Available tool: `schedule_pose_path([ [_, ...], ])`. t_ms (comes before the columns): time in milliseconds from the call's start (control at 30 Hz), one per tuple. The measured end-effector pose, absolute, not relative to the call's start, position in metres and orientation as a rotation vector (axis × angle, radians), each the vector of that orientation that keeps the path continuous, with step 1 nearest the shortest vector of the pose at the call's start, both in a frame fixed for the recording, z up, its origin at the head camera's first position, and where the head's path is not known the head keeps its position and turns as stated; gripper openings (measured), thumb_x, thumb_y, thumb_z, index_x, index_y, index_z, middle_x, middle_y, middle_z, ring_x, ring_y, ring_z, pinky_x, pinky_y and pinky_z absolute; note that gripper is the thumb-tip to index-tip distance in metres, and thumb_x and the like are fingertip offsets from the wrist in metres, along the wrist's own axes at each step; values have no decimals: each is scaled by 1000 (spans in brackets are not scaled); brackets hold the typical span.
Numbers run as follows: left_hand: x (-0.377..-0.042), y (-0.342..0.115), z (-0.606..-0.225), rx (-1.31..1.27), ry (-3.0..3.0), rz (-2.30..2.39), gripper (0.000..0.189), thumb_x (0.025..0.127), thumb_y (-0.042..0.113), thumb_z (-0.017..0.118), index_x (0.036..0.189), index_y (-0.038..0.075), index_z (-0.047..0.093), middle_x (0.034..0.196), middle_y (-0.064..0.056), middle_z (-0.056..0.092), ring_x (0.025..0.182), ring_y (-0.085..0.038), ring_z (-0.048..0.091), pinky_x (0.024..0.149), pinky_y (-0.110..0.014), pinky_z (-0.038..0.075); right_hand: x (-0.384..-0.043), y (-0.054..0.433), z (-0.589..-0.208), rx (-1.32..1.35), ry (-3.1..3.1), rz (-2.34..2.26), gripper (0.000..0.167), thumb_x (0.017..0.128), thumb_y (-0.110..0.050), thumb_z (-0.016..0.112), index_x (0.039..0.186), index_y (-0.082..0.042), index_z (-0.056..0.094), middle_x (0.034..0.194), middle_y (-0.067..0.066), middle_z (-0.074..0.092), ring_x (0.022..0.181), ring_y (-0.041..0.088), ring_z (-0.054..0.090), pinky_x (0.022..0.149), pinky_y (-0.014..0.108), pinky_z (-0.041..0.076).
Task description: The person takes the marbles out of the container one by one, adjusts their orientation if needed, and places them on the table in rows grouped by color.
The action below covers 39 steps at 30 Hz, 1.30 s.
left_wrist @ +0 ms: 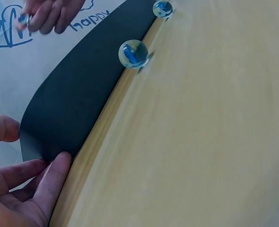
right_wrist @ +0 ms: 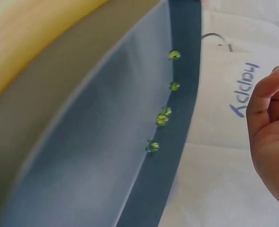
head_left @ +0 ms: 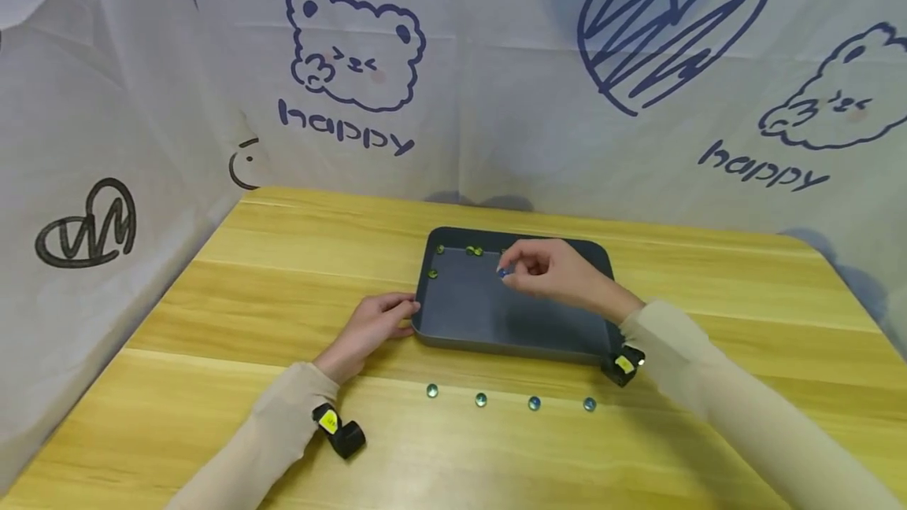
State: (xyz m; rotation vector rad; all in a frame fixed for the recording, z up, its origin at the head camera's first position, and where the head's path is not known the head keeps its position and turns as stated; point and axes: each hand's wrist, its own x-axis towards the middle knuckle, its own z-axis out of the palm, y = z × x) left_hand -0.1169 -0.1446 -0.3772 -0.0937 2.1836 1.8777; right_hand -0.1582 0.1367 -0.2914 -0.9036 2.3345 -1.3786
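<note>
White cloth [head_left: 496, 132] w/ dark line drawings (bears, "happy", scribbled hearts) is hanging behind the table & down the L side. Wood-grain table [head_left: 765, 297] is filling the lower part of the head view. Dark grey rectang. tray [head_left: 460, 305] is lying flat on it, twd the far edge. Two cream sleeves [head_left: 751, 408] are coming in from the bottom. L hand [head_left: 372, 325] is touching the tray's L end nr the front corner; its fingers are lying relaxed against the outer wall, not clenched. R hand [head_left: 556, 270] is hovering over the tray, pinching one blue marble [head_left: 502, 272] btwn thumb & fingertips, up off the tray floor. Small black cams are sitting at both cuffs, L cam [head_left: 349, 439] & R cam [head_left: 618, 368], each w/ a yellow label. Four clear-blue marbles [head_left: 481, 400] are resting on the table in a spaced row, in front of the tray's near wall. Five yellow-green marbles [head_left: 433, 274] are lying inside the tray: one by the L wall, one nr the far-L corner, then three along the far wall, two of them side by side.
</note>
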Motion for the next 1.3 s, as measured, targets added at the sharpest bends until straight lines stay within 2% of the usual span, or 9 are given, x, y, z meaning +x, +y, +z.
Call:
schedule_pose_path([
  [133, -117, -142, -378, -100, 2187, 1877, 39, 97, 13, 52, 130, -8, 55, 132, -24, 53, 116, -32, 56, 88, -32, 55, -147, 150, -290, -941, 2348, -1413, 12, 92, -6, 62, 104, -3, 65, 66, 5, 54, 54, 17, 45, 50, 29, 41],
  [367, -117, -140, -380, -121, 2186, 1867, 40, 97, 13, 53, 130, -8, 55, 133, -24, 53, 116, -32, 56, 87, -31, 56, -130, 174, -295, -1086, 2266, -1494, 12, 92, 3, 59, 103, 6, 60, 63, 3, 54, 50, 19, 47, 43, 32, 41],
  [467, -117, -139, -380, -119, 2182, 1866, 40, 97, 14, 53, 130, -8, 55, 133, -24, 53, 116, -32, 57, 87, -31, 56, -122, 185, -298, -1126, 2242, -1511, 12, 92, 6, 58, 103, 3, 60, 64, 3, 54, 49, 21, 46, 41, 35, 41],
  [733, -116, -142, -379, -92, 2165, 1878, 41, 97, 15, 52, 131, -8, 54, 133, -24, 52, 117, -32, 56, 89, -31, 55, -102, 212, -305, -1106, 2308, -1527, 23, 86, 11, 62, 103, -5, 67, 71, -2, 58, 51, 15, 45, 42, 28, 42],
  [1033, -117, -145, -377, -111, 2166, 1874, 42, 97, 14, 52, 132, -9, 53, 134, -25, 51, 117, -33, 56, 88, -30, 55, -84, 240, -316, -1043, 2348, -1540, 32, 84, 14, 62, 103, -11, 69, 76, -2, 60, 54, 15, 45, 42, 30, 39],
  [1300, -117, -144, -376, -98, 2166, 1868, 42, 97, 14, 51, 132, -9, 52, 135, -25, 51, 118, -33, 55, 89, -31, 55, -75, 263, -330, -1036, 2277, -1517, 29, 85, 15, 60, 106, -3, 66, 76, 0, 60, 54, 15, 47, 42, 30, 41],
])
